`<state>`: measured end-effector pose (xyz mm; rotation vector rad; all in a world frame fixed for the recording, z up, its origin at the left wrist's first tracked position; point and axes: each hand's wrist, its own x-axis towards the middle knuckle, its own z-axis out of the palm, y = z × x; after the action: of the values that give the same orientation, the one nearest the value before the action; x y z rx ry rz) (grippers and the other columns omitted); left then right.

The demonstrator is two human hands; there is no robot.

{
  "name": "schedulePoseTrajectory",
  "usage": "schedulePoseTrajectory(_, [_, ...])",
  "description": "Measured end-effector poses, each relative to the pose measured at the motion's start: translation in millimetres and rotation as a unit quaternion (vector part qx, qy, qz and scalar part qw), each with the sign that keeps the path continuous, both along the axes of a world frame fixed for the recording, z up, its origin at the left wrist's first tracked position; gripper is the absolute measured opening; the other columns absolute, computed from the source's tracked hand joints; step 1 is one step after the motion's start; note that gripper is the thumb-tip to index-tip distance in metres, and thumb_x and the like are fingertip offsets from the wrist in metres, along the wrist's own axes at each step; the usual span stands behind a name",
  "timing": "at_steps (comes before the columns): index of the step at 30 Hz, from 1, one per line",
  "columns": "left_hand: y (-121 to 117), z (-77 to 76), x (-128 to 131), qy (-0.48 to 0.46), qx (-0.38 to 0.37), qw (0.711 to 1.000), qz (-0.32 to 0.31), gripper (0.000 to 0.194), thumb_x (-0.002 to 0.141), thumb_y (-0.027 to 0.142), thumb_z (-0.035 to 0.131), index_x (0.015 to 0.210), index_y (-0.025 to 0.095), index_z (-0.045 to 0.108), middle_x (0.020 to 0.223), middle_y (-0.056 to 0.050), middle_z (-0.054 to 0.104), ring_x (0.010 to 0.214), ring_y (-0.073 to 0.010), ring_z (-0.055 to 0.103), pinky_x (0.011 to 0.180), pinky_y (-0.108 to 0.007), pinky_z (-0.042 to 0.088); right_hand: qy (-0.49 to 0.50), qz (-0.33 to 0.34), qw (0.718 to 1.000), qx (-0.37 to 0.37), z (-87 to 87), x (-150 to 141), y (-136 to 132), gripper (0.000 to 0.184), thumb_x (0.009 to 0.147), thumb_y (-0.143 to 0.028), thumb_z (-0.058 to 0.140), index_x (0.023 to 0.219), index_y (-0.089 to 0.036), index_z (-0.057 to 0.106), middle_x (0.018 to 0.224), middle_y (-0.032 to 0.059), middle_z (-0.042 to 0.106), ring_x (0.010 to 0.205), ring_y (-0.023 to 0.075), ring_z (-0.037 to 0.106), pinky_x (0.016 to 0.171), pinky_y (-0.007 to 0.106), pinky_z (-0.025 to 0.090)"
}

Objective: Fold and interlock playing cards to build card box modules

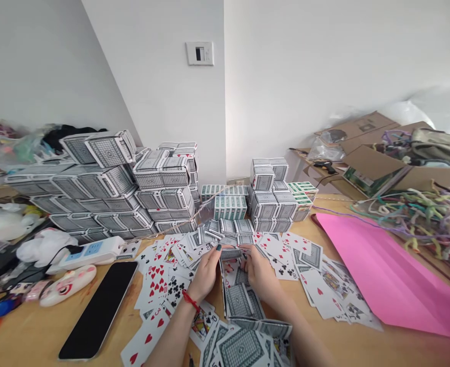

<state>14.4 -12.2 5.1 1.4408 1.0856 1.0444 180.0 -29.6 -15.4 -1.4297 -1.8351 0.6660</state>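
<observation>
My left hand point(205, 275) and right hand point(260, 272) pinch the far end of the card box point(258, 325), right of a heart card point(157, 278) reading "10".

On the table point(363, 349), we are holding a card frame point(261, 325) between our left hand point(206, 272) and right hand point(259, 270) at near centre, loose cards point(157, 279) lying to its left and right. Far left, card stacks point(110, 182) are standing behind a power strip point(92, 253), with a phone point(99, 311) lying nearer. Card boxes point(230, 207) are standing far, between these stacks and another stack point(270, 199). At right, a sheet point(385, 275) is lying before cords point(420, 214), with a carton point(376, 173) behind these.
</observation>
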Motion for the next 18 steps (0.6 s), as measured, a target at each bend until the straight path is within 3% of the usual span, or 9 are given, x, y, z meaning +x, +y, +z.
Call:
schedulePoseTrajectory(3, [0.0,-0.8,0.6,0.001,-0.008,1.0,0.014,0.037,0.087,0.029,0.035,0.108,0.018,0.063,0.112,-0.004,0.065,0.108,-0.0211,0.055,0.097,-0.032,0.039,-0.004,-0.009,1.0,0.002,1.9,-2.4,-1.8,0.045,0.077,-0.004,0.031,0.119,-0.018,0.041,0.071,0.0023,0.06,0.065,0.0169,0.058,0.061,0.026,0.045])
schedulePoseTrajectory(10, [2.7,-10.4,-0.4,0.013,0.019,0.999,0.021,0.036,0.087,0.03,0.038,0.11,0.017,0.063,0.113,-0.005,0.064,0.107,-0.022,0.055,0.096,-0.033,0.039,0.004,-0.013,0.999,0.03,-5.6,-11.0,-1.6,0.047,0.075,-0.003,0.032,0.119,-0.017,0.04,0.088,0.0079,0.063,0.081,0.0182,0.062,0.07,0.028,0.05])
schedulePoseTrajectory(14, [3.3,-11.4,-0.8,0.022,0.013,0.999,0.023,0.037,0.088,0.032,0.038,0.111,0.016,0.062,0.113,-0.006,0.064,0.106,-0.0221,0.056,0.093,-0.033,0.041,-0.009,-0.027,0.998,0.057,-11.8,-17.4,-3.0,0.054,0.073,-0.004,0.035,0.126,-0.015,0.036,0.11,0.0131,0.059,0.103,0.0209,0.056,0.088,0.035,0.047])
schedulePoseTrajectory(18, [3.3,-10.8,-1.2,0.02,0.015,1.0,0.016,0.038,0.088,0.034,0.038,0.112,0.017,0.061,0.115,-0.005,0.063,0.107,-0.0213,0.055,0.095,-0.032,0.039,-0.044,-0.033,0.997,0.057,-13.6,-23.3,-6.4,0.063,0.072,-0.002,0.036,0.134,-0.013,0.031,0.118,0.0146,0.055,0.111,0.023,0.051,0.093,0.039,0.043])
